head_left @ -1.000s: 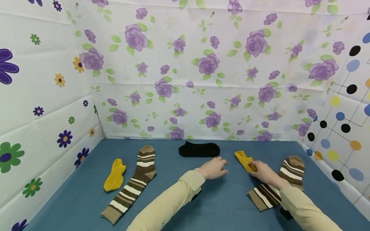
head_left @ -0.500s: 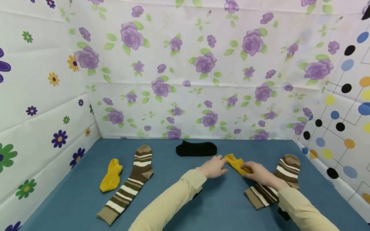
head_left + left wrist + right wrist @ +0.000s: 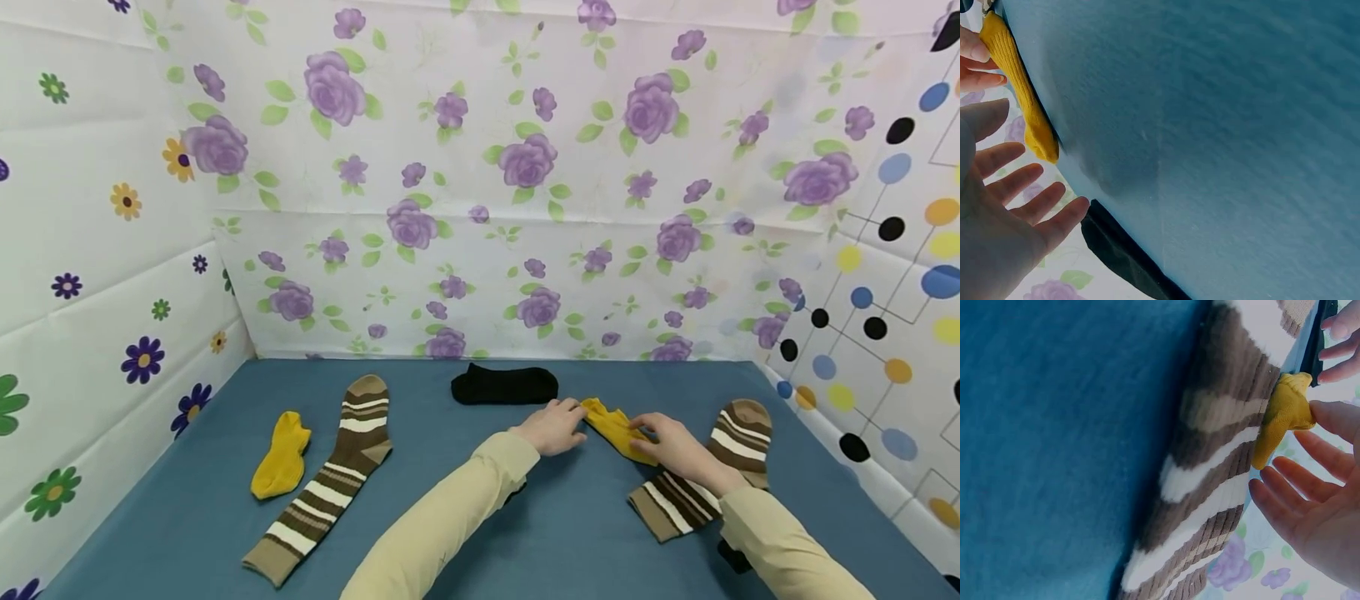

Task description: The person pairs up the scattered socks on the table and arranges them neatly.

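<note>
A short yellow sock [image 3: 613, 429] lies slantwise between the two hands. My left hand [image 3: 551, 427] reaches to its far left end, fingertips right at the edge; in the left wrist view those fingers are spread and hold nothing. Over the sock's near right end is my right hand [image 3: 678, 450], thumb and forefinger parted in the head view. From the right wrist, the thumb tip overlaps the yellow cloth, the other fingers loosely extended. Partly hidden under the right forearm lies a brown striped sock [image 3: 741, 437], bent at its heel. Behind the left hand is a black sock [image 3: 504, 386].
On the left side of the blue tabletop [image 3: 420, 525] lie a second yellow sock [image 3: 281, 458] and a long brown striped sock [image 3: 330, 483]. A flower-print sheet [image 3: 450, 275] stands along the back edge, with patterned sheets at both sides.
The yellow sock has shifted left toward my left hand, moved by the right hand. The right thumb and forefinger have since parted over it. The head view has turned slightly right.
</note>
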Tool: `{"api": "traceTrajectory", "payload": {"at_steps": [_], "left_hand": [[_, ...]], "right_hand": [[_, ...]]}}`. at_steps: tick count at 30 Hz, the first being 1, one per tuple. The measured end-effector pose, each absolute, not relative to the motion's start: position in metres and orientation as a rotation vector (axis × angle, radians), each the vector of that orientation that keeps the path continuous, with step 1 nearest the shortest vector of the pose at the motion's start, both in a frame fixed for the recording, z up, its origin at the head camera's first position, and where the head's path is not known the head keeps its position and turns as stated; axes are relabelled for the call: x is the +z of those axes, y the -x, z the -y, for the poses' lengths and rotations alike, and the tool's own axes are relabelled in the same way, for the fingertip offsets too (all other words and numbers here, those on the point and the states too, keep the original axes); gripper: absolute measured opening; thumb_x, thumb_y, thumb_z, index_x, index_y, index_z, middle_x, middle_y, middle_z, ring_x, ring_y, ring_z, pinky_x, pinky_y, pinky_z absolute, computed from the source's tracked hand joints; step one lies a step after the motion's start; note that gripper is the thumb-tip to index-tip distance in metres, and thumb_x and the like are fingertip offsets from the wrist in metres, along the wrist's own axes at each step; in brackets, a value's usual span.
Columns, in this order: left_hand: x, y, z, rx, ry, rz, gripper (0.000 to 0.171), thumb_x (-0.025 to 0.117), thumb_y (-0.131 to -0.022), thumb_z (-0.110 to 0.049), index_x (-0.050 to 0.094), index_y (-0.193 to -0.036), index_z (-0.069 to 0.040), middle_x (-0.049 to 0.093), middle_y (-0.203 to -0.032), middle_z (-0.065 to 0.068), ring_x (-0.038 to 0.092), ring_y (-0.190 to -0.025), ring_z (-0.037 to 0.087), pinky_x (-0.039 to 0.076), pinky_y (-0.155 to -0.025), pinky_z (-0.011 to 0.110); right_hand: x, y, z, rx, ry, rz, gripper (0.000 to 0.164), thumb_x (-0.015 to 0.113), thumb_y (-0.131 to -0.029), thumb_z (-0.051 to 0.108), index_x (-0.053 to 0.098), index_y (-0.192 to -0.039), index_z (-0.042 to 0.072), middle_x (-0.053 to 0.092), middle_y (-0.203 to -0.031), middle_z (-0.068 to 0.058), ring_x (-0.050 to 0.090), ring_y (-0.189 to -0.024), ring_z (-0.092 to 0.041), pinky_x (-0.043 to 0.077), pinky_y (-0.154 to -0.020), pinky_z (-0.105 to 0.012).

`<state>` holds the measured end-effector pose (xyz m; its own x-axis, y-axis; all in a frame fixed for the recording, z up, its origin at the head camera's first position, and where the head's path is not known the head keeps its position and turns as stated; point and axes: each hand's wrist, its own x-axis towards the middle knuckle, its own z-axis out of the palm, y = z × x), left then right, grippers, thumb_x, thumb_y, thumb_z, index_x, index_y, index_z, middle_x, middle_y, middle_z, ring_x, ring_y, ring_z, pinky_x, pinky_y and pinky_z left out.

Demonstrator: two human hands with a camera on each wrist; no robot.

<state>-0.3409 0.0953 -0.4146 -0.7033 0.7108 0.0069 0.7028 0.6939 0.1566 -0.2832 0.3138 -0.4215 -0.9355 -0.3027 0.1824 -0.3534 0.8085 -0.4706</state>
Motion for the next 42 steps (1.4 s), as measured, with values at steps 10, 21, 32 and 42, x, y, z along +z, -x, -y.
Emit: {"api": "traceTrajectory", "payload": {"at_steps": [10, 21, 32, 42], "left_hand": [[-0.414, 0.345, -0.103, 0.211, -1.226, -2.776, 0.042, 0.052, -0.092, -0.036, 0.050, -0.129, -0.016, 0.044, -0.128, -0.003, 0.044, -0.109, 0.016, 0.036, -0.089, 0.026], [-0.403, 0.339, -0.104, 0.242, -1.277, -2.721, 0.022, 0.051, -0.093, -0.031, 0.063, -0.105, -0.017, 0.056, -0.106, -0.005, 0.050, -0.099, 0.011, 0.041, -0.067, 0.021], [-0.407, 0.338, -0.100, 0.411, -1.060, -2.975, 0.023, 0.050, -0.094, -0.016, 0.058, -0.113, -0.006, 0.052, -0.102, 0.005, 0.051, -0.089, 0.015, 0.043, -0.070, 0.020], [-0.415, 0.343, -0.103, 0.539, -0.954, -2.846, 0.031, 0.050, -0.094, -0.016, 0.053, -0.121, -0.002, 0.053, -0.111, 0.008, 0.052, -0.092, 0.015, 0.041, -0.071, 0.022]], "right_hand": [[-0.424, 0.283, -0.313, 0.792, -0.452, 2.901, 0.026, 0.059, -0.089, 0.016, 0.058, -0.109, -0.001, 0.053, -0.108, -0.018, 0.050, -0.101, -0.038, 0.043, -0.078, -0.048], [-0.423, 0.282, -0.315, 0.754, -0.404, 2.893, 0.022, 0.059, -0.089, 0.013, 0.060, -0.106, -0.001, 0.055, -0.102, -0.016, 0.052, -0.094, -0.035, 0.044, -0.073, -0.045], [-0.418, 0.277, -0.316, 0.780, -0.127, 2.914, 0.029, 0.058, -0.090, 0.016, 0.054, -0.098, -0.011, 0.056, -0.079, -0.010, 0.054, -0.065, -0.021, 0.045, -0.055, -0.036], [-0.417, 0.279, -0.314, 0.825, -0.046, 2.992, 0.038, 0.057, -0.090, 0.031, 0.058, -0.066, 0.000, 0.038, -0.049, 0.002, 0.031, -0.041, -0.011, 0.032, -0.043, -0.028]]}}
